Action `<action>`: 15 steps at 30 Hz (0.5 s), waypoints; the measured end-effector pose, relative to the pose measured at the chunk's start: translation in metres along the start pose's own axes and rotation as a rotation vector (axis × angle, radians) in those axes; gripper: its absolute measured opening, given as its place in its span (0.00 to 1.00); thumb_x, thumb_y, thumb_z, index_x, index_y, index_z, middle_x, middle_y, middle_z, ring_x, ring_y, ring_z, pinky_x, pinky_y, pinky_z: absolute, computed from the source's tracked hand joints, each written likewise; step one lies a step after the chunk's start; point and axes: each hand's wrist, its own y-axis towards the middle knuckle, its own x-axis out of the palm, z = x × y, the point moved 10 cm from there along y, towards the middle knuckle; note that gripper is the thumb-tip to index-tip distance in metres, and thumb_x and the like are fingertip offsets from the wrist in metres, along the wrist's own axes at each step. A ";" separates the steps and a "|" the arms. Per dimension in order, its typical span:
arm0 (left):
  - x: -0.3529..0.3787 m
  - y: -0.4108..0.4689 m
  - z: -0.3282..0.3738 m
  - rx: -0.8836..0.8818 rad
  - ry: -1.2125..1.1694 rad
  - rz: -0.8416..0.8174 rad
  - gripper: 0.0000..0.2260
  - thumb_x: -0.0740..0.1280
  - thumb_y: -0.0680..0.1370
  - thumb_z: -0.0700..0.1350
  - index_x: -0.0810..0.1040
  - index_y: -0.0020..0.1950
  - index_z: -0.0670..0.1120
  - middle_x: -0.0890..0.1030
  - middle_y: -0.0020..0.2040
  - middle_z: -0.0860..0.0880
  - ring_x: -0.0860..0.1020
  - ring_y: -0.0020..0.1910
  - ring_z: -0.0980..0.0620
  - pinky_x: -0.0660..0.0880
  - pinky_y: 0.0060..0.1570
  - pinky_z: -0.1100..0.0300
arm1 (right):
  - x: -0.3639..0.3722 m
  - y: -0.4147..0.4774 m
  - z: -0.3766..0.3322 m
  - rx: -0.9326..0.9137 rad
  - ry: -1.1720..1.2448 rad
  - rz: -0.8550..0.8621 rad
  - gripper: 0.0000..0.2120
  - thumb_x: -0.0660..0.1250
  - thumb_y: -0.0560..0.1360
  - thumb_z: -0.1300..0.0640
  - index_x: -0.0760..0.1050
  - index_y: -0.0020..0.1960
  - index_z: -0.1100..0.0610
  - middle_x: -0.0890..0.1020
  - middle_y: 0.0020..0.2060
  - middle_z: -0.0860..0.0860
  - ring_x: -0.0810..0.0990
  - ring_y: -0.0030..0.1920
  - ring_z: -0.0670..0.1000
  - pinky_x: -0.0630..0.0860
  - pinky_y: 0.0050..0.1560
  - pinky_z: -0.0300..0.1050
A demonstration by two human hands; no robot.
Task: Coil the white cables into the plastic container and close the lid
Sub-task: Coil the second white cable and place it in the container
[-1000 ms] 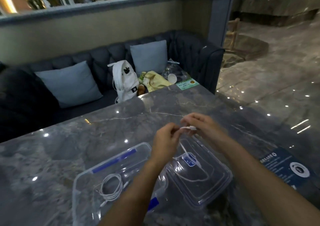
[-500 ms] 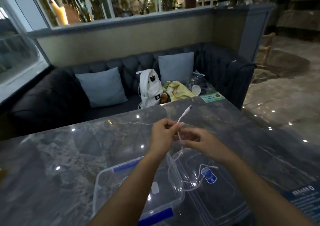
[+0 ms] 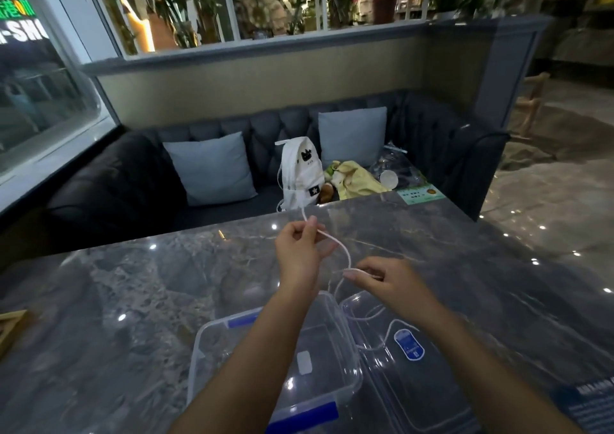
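A thin white cable [image 3: 345, 251] arcs between my two hands above the grey marble table. My left hand [image 3: 300, 251] pinches it near one end, which sticks up past my fingers. My right hand [image 3: 385, 279] pinches it lower down, and the rest trails onto the clear lid [image 3: 422, 377]. That lid lies flat to the right of the open clear plastic container [image 3: 349, 340] with blue clips. My left forearm hides much of the container's inside, so I cannot tell whether a cable lies in it.
The marble table [image 3: 149, 300] stretches left and ahead. A dark sofa [image 3: 133, 181] with two grey cushions, a white backpack [image 3: 302, 174] and yellow cloth sits behind it. A blue card [image 3: 584, 403] lies at the lower right, a wooden frame corner [image 3: 10, 327] at the left edge.
My head has tilted up, so the container and lid sit lower in view. My hands have drawn apart, the right one sliding down the cable and stretching a loop between them.
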 end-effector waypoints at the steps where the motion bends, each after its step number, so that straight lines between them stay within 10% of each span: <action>1: -0.002 0.001 -0.002 -0.050 -0.072 0.016 0.08 0.61 0.79 0.39 0.74 0.41 0.39 0.78 0.38 0.44 0.79 0.36 0.52 0.79 0.29 0.64 | 0.007 -0.001 0.000 0.022 0.128 -0.060 0.13 0.63 0.73 0.41 0.80 0.42 0.49 0.82 0.31 0.43 0.79 0.33 0.42 0.77 0.37 0.42; 4: -0.003 -0.002 -0.015 -0.214 -0.287 0.052 0.11 0.57 0.80 0.37 0.73 0.40 0.37 0.78 0.39 0.41 0.80 0.38 0.49 0.81 0.32 0.58 | 0.026 -0.002 0.003 0.115 0.365 -0.213 0.14 0.61 0.75 0.45 0.80 0.48 0.52 0.78 0.28 0.43 0.75 0.29 0.41 0.70 0.32 0.37; 7: 0.004 -0.007 -0.026 -0.330 -0.382 0.007 0.12 0.55 0.81 0.35 0.73 0.40 0.36 0.78 0.40 0.39 0.80 0.39 0.47 0.78 0.35 0.54 | 0.031 0.001 -0.001 0.086 0.393 -0.246 0.14 0.63 0.75 0.49 0.77 0.58 0.50 0.83 0.46 0.44 0.81 0.44 0.39 0.75 0.43 0.32; 15: 0.001 -0.006 -0.023 -0.344 -0.387 -0.056 0.07 0.57 0.79 0.34 0.73 0.44 0.36 0.82 0.37 0.41 0.83 0.34 0.49 0.81 0.30 0.60 | 0.041 0.002 -0.014 0.037 0.389 -0.319 0.01 0.69 0.71 0.58 0.79 0.41 0.56 0.82 0.40 0.53 0.80 0.42 0.50 0.76 0.47 0.45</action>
